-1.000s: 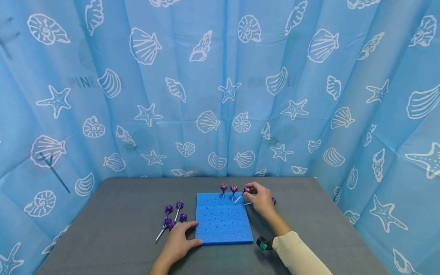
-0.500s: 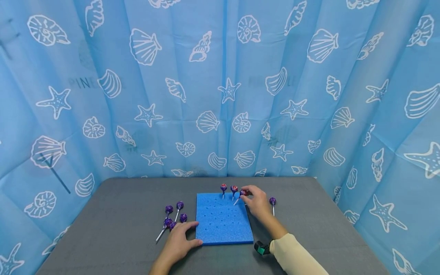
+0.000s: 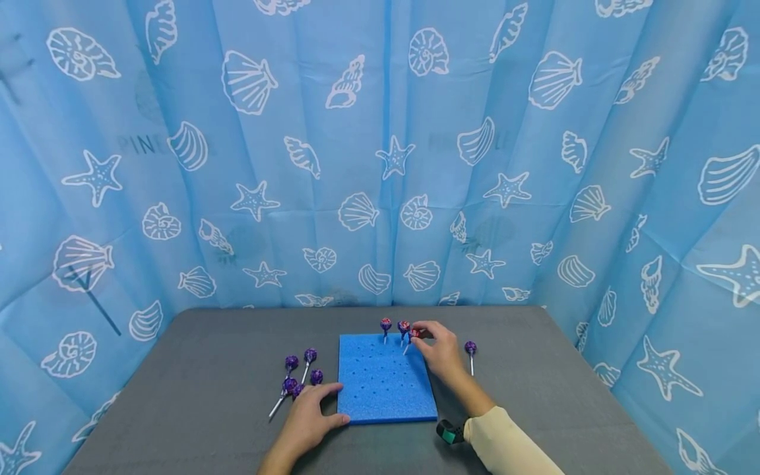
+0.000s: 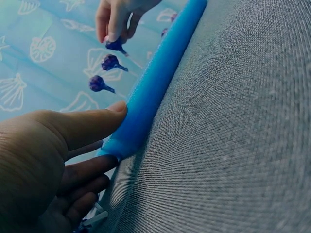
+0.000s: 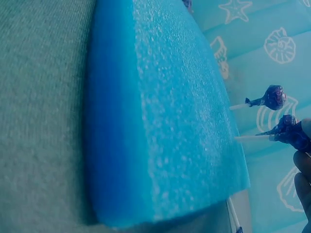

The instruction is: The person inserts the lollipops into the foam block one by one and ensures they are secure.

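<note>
On the left of the grey felt-covered tabletop (image 3: pixel 196 369) I see a loose cluster of purple-wrapped lollipops on white sticks (image 3: pixel 299 371), lying flat just left of the foam. My left hand (image 3: pixel 309 419) rests beside them at the near left corner of the blue rectangular foam board with rows of small holes (image 3: pixel 382 379); its fingers lie fairly straight against the foam's edge, thumb pressed along the side (the left wrist view shows this plainly), grasping nothing.

At the board's far edge two purple lollipops stand upright in holes, one (image 3: pixel 386 324) left of the other (image 3: pixel 404 326). Just right of them my right hand (image 3: pixel 436 346) pinches the head of a third purple-and-red wrapped lollipop (image 3: pixel 413 334) between thumb and fingertips; its white stick slants down toward the board's far right holes, and I cannot tell whether the tip is seated.

Further right, a single purple lollipop (image 3: pixel 471 348) lies on the tabletop, apart from the board. A blue curtain printed with white shells and starfish (image 3: pixel 380 152) encloses the far side.
</note>
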Tool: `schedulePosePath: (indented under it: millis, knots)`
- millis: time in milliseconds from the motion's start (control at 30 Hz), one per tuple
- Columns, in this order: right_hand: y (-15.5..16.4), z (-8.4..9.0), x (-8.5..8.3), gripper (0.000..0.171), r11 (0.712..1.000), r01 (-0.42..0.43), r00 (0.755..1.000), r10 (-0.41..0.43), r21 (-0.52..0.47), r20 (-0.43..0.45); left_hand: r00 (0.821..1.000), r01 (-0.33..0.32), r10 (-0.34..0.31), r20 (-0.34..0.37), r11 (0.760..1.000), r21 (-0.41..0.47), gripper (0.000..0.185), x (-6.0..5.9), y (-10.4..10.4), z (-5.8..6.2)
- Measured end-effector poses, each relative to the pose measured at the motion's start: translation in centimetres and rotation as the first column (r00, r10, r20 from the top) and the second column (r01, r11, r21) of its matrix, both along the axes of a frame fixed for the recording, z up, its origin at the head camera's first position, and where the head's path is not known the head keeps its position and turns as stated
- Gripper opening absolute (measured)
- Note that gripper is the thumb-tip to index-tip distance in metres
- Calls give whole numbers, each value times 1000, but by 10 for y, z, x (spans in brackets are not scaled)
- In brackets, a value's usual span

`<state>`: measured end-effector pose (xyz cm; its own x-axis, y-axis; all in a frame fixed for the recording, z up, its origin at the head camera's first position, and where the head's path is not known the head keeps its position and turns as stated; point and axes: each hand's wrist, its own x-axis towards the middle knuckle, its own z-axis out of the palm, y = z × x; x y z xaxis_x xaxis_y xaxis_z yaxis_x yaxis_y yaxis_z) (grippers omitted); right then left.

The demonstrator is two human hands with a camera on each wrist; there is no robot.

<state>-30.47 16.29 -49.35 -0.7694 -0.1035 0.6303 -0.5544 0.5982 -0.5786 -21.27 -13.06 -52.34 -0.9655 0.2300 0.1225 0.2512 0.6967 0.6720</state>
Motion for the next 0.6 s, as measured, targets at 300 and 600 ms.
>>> schedulePosePath:
  millis: [300,600]
  knots:
    - [-6,-4,-1,23,1000,-2,998,2,-1,-68,1000,4,-4,-5,1000,3,62,0,-1,-1]
    - [-11,-4,2,14,1000,-5,1000,5,2,-15,1000,7,-7,-5,1000,8,61,0,-1,-1]
